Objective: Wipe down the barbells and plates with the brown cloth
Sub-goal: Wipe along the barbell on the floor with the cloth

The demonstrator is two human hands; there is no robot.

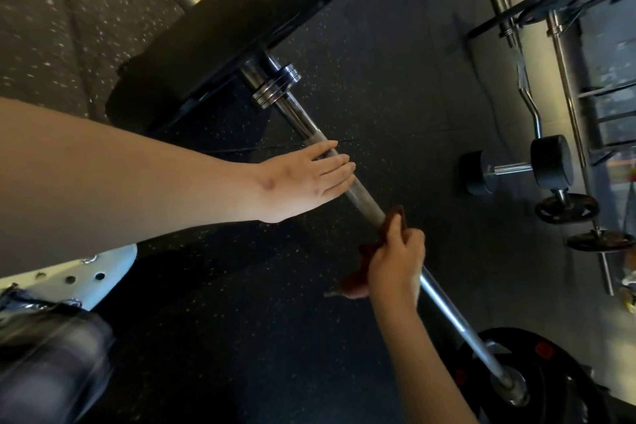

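Your left hand is resting released, straight fingers on the barbell | your right hand is grasping the brown cloth wrapped round the bar

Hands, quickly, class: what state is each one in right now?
Left hand: open, straight fingers resting on the barbell shaft.
Right hand: closed, gripping the brown cloth round the shaft.
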